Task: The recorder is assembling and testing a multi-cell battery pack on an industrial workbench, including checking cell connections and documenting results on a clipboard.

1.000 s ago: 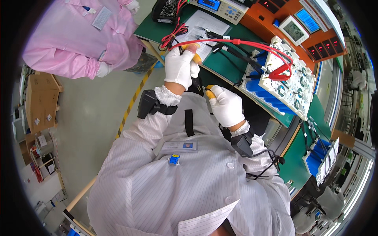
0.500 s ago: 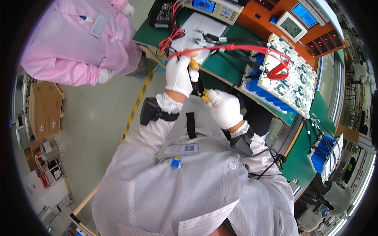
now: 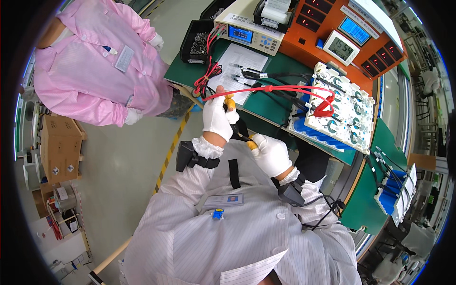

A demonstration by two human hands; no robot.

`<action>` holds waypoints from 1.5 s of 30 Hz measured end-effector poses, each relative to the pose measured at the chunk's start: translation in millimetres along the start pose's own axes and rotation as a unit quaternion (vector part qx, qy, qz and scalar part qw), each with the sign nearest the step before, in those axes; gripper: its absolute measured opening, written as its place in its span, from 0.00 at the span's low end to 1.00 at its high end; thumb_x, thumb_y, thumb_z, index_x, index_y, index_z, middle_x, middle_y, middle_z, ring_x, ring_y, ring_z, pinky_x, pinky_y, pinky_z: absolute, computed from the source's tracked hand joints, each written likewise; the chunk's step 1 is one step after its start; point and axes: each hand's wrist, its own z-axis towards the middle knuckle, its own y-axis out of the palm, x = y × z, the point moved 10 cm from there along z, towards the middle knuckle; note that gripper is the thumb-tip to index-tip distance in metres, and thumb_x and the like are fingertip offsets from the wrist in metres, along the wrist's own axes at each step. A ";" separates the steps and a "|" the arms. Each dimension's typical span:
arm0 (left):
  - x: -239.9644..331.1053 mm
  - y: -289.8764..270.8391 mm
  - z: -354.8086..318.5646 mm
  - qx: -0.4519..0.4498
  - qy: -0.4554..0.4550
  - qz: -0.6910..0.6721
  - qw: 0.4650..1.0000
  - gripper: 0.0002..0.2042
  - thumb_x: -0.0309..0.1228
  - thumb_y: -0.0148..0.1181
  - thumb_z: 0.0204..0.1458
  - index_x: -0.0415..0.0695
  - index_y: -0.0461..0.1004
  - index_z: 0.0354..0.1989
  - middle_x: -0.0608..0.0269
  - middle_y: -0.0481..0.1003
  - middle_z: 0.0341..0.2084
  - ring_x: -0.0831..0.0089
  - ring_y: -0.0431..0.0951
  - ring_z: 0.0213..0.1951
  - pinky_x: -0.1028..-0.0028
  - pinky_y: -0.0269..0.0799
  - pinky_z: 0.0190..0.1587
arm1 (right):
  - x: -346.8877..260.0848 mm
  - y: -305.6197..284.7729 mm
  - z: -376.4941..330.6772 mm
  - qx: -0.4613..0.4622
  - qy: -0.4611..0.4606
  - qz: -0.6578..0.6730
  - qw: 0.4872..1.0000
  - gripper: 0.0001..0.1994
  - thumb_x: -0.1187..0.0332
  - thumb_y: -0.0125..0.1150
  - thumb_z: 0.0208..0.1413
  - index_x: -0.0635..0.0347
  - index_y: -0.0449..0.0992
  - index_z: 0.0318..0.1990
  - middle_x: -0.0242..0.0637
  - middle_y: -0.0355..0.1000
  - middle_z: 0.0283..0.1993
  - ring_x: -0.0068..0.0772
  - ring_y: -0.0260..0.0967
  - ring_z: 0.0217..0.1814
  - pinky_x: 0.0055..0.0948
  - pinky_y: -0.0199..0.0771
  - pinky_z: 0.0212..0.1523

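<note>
I look down over my own chest in a white striped coat, both hands in white gloves raised in front of me at the near edge of a green tabletop [image 3: 266,102]. My left hand [image 3: 217,116] is curled closed around a red cable [image 3: 280,89], with a yellow probe handle showing at its fingertips. The cable arcs from that hand to the right and ends in a red clip [image 3: 324,109] lying on a white board of round cells [image 3: 343,114], which rests on the tabletop to the right. My right hand [image 3: 271,154] sits just near and right of the left one, closed around a second yellow-tipped probe [image 3: 250,141] with a black lead; its tip points toward the left hand, and I cannot tell whether the two probes touch. Far on the tabletop stand a beige meter with a blue screen [image 3: 247,33], a sheet of paper [image 3: 240,64] and an orange instrument box [image 3: 342,33]. On the left, well apart from my hands, another person in a pink coat [image 3: 104,61] stands on the grey floor, one white-gloved hand hanging down. A cardboard box [image 3: 59,147] sits at the far left.
</note>
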 end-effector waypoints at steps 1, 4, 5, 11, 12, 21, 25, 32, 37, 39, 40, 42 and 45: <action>0.8 1.3 1.4 -0.006 -0.002 -0.004 1.000 0.11 0.39 0.49 0.65 0.45 0.70 0.37 0.67 0.65 0.17 0.79 0.59 0.13 0.79 0.51 0.14 | -0.8 -1.3 0.3 0.000 0.000 0.002 1.000 0.08 0.66 0.62 0.51 0.56 0.76 0.38 0.41 0.75 0.28 0.45 0.75 0.29 0.41 0.74 0.29; 5.3 1.7 4.2 -0.007 0.009 0.008 1.000 0.11 0.40 0.49 0.65 0.45 0.70 0.37 0.67 0.64 0.17 0.80 0.58 0.13 0.79 0.50 0.14 | -2.7 -3.8 0.9 0.000 -0.001 0.008 1.000 0.08 0.66 0.61 0.52 0.56 0.75 0.38 0.41 0.74 0.28 0.45 0.74 0.29 0.42 0.74 0.29; 6.3 1.5 5.0 -0.006 0.009 0.009 1.000 0.11 0.40 0.49 0.65 0.45 0.70 0.37 0.67 0.64 0.17 0.80 0.58 0.13 0.79 0.50 0.14 | -2.9 -4.0 1.1 0.001 -0.002 0.011 1.000 0.08 0.66 0.61 0.52 0.56 0.75 0.38 0.41 0.74 0.28 0.45 0.74 0.29 0.42 0.74 0.29; 6.6 5.8 6.2 -0.008 -0.003 0.004 1.000 0.13 0.42 0.50 0.65 0.46 0.70 0.34 0.66 0.65 0.16 0.79 0.58 0.12 0.79 0.50 0.13 | 0.5 -0.4 0.2 -0.007 0.007 0.022 1.000 0.08 0.66 0.60 0.52 0.56 0.75 0.38 0.41 0.74 0.28 0.45 0.74 0.29 0.42 0.74 0.28; 7.1 5.8 6.4 -0.004 -0.004 0.010 1.000 0.14 0.42 0.48 0.65 0.45 0.69 0.34 0.67 0.63 0.14 0.79 0.56 0.11 0.78 0.49 0.14 | 0.0 -0.3 0.5 -0.007 0.008 0.022 1.000 0.08 0.66 0.60 0.52 0.56 0.75 0.38 0.41 0.74 0.28 0.45 0.74 0.29 0.42 0.74 0.28; 0.0 0.9 15.2 -0.029 -0.034 -0.004 0.999 0.16 0.45 0.48 0.65 0.46 0.73 0.33 0.69 0.63 0.13 0.79 0.54 0.10 0.78 0.48 0.13 | -1.1 -2.2 1.2 -0.006 0.018 0.031 0.999 0.07 0.65 0.61 0.56 0.58 0.76 0.36 0.45 0.73 0.27 0.50 0.73 0.28 0.41 0.73 0.28; -1.0 1.2 15.8 -0.026 -0.040 -0.009 0.999 0.16 0.44 0.48 0.65 0.46 0.73 0.32 0.70 0.63 0.12 0.79 0.53 0.09 0.77 0.47 0.13 | -2.0 -3.1 1.1 -0.005 0.018 0.024 1.000 0.07 0.65 0.61 0.55 0.58 0.76 0.36 0.45 0.74 0.27 0.49 0.73 0.28 0.41 0.73 0.28; 4.5 9.3 11.4 -0.033 -0.034 -0.008 0.999 0.16 0.44 0.48 0.65 0.46 0.73 0.33 0.70 0.63 0.12 0.79 0.53 0.09 0.77 0.47 0.12 | -2.2 -3.8 1.1 0.002 0.020 0.038 0.999 0.06 0.66 0.61 0.56 0.57 0.76 0.36 0.45 0.74 0.28 0.49 0.73 0.28 0.41 0.73 0.28; 1.2 5.6 14.6 -0.015 -0.046 -0.001 0.999 0.17 0.45 0.48 0.65 0.46 0.73 0.33 0.70 0.62 0.12 0.79 0.53 0.08 0.77 0.47 0.12 | 1.1 -1.7 1.3 -0.001 0.022 0.033 0.999 0.07 0.65 0.60 0.55 0.56 0.75 0.37 0.43 0.74 0.28 0.47 0.74 0.28 0.42 0.73 0.28; 4.5 10.7 10.8 -0.019 -0.045 -0.005 0.999 0.16 0.46 0.48 0.65 0.47 0.73 0.32 0.71 0.62 0.11 0.79 0.53 0.08 0.77 0.47 0.12 | 2.4 -0.3 1.4 -0.006 0.023 0.026 0.999 0.07 0.64 0.59 0.55 0.55 0.75 0.39 0.40 0.74 0.28 0.45 0.74 0.28 0.42 0.73 0.28; 6.1 12.3 9.8 -0.021 -0.043 -0.011 0.999 0.16 0.46 0.48 0.65 0.47 0.72 0.32 0.71 0.62 0.11 0.79 0.53 0.08 0.77 0.48 0.12 | 1.8 -0.4 1.7 -0.006 0.021 0.027 0.999 0.08 0.64 0.59 0.55 0.55 0.75 0.39 0.40 0.75 0.28 0.45 0.74 0.29 0.42 0.74 0.28; 5.8 10.9 11.4 -0.017 -0.049 -0.012 0.999 0.15 0.45 0.48 0.65 0.48 0.72 0.32 0.71 0.62 0.11 0.79 0.53 0.08 0.77 0.48 0.12 | 1.8 -0.2 2.1 -0.005 0.021 0.027 0.999 0.08 0.64 0.59 0.55 0.55 0.76 0.39 0.40 0.75 0.28 0.46 0.74 0.29 0.42 0.74 0.28; 6.9 9.2 14.4 -0.014 -0.041 -0.011 0.999 0.13 0.41 0.48 0.66 0.48 0.72 0.32 0.70 0.62 0.12 0.79 0.54 0.08 0.77 0.47 0.12 | 2.5 0.3 1.4 -0.001 0.021 0.034 0.999 0.08 0.64 0.59 0.55 0.55 0.76 0.39 0.40 0.75 0.28 0.46 0.75 0.29 0.42 0.74 0.29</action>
